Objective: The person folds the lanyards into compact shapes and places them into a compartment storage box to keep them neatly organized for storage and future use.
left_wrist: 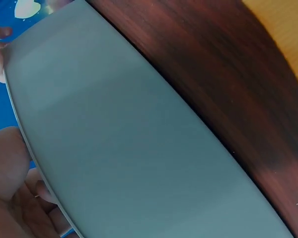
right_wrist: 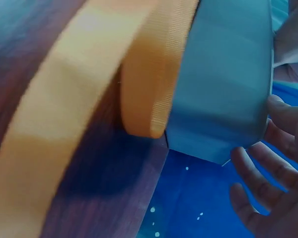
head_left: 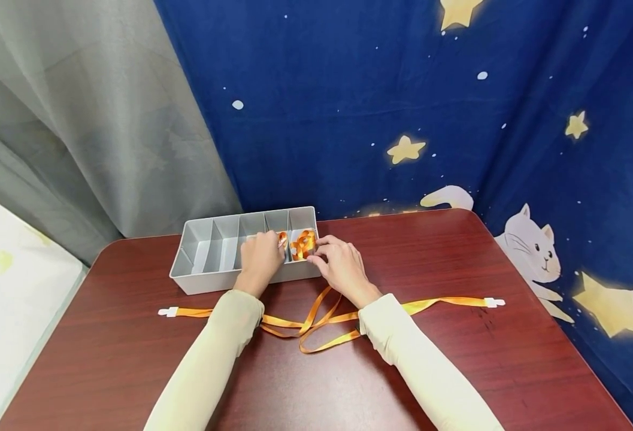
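At far left, a grey curtain (head_left: 73, 108) hangs behind a dark red table (head_left: 122, 341). On it, one white clip (head_left: 168, 312) points left, capping an orange strap (head_left: 194, 312). Just beyond sits one grey box (head_left: 203, 283), upright and open-topped, its long axis running left to right with the right end angled slightly away from the person; five compartments line up along it. The left hand (head_left: 261, 257) reaches over the front rim, fingers curled down toward the fourth compartment, where a bit of orange ribbon (head_left: 281, 236) shows; whether they have hold of it cannot be told. One orange bundle (head_left: 302, 244) lies coiled in the fifth. At the box's right end, the right hand (head_left: 343, 263) is at the rim, fingers loosely bent and parted, gripping nothing visible. In front of the box, orange straps cross and loop, too tangled to count, and stretch to a second white clip (head_left: 494, 303), pointing right. One blue curtain (head_left: 338, 108) carries stars and a cat.
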`<state>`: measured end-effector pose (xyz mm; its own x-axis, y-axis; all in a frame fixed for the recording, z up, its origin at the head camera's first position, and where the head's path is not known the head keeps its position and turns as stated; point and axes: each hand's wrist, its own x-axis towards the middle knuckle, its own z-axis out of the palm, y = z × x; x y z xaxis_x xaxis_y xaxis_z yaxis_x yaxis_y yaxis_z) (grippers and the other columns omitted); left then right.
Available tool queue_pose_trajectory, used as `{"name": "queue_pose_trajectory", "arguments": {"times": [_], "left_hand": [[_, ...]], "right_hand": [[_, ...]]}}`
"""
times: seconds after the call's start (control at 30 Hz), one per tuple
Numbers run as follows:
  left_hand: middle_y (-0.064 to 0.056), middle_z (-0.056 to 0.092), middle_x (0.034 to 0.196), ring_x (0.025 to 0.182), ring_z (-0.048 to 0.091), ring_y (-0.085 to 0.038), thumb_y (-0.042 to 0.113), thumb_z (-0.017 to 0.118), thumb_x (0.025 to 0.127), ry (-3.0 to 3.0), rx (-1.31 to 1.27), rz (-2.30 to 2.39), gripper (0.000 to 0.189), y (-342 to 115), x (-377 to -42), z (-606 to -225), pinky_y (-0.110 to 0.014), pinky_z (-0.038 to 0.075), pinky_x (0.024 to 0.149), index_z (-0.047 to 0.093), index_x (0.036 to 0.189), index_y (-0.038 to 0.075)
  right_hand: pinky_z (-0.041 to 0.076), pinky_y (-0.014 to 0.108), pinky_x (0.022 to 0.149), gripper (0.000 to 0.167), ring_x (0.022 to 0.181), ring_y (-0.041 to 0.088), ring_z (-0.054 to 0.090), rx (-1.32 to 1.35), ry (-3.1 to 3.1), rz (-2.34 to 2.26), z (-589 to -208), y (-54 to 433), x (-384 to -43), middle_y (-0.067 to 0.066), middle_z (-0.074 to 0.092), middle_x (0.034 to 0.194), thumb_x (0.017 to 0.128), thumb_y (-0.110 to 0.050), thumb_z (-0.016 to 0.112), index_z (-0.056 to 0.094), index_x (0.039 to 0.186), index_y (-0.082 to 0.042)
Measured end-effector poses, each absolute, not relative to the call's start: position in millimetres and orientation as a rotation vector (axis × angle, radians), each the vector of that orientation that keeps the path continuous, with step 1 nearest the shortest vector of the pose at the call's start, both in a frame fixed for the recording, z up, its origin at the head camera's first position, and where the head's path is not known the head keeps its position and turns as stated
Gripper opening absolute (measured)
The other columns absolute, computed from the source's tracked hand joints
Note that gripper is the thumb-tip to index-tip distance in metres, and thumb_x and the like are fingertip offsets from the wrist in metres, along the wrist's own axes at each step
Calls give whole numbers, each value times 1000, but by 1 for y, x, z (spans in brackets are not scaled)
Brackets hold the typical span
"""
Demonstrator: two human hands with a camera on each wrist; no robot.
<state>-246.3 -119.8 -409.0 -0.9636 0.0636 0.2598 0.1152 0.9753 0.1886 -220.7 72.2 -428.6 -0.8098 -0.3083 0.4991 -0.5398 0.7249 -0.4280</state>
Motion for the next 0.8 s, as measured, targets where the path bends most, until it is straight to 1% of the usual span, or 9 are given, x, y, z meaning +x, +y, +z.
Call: {"name": "queue_pose_trajectory", "arguments": {"times": [0.1, 0.23, 0.4, 0.53, 0.67, 0.8], "left_hand": [[-20, 68, 80, 73, 66, -40, 16, 67, 88, -2878, -135, -277, 17, -118, -249, -410, -53, 52, 64, 67, 79, 2], [-20, 68, 79, 72, 65, -40, 15, 66, 88, -2899, -136, -255, 17, -117, -251, -410, -53, 52, 63, 66, 77, 3], [-18, 69, 80, 72, 65, -39, 11, 66, 84, -2941, -134, -235, 11, -115, -256, -410, -52, 52, 63, 67, 75, 5], [-18, 70, 82, 74, 66, -39, 10, 67, 83, -2959, -130, -217, 8, -113, -260, -410, -52, 53, 65, 70, 79, 4], [-18, 71, 86, 77, 67, -39, 12, 67, 84, -2987, -116, -183, 10, -110, -263, -409, -53, 53, 68, 71, 85, 3], [-18, 71, 88, 80, 68, -39, 12, 66, 84, -2998, -91, -163, 11, -109, -266, -410, -53, 53, 70, 72, 87, 3]], "right_hand": [[55, 43, 77, 14, 89, 28, 69, 624, -2577, 854, -425, 72, -223, 6, 71, 111, 86, -26, 79, 79, 81, -13], [54, 43, 82, 15, 94, 28, 68, 603, -2616, 890, -424, 71, -224, 7, 70, 110, 86, -26, 80, 79, 79, -12], [54, 44, 87, 15, 97, 31, 68, 657, -2569, 944, -425, 70, -222, 13, 70, 111, 87, -19, 78, 77, 77, -8], [53, 46, 89, 15, 97, 34, 68, 670, -2546, 972, -424, 70, -223, 15, 70, 110, 86, -17, 79, 76, 76, -6], [52, 46, 91, 14, 98, 34, 68, 660, -2558, 981, -423, 70, -223, 16, 70, 109, 85, -16, 79, 77, 77, -5], [52, 46, 91, 15, 97, 34, 68, 668, -2565, 979, -424, 69, -223, 16, 70, 110, 86, -16, 79, 77, 77, -5]]}}
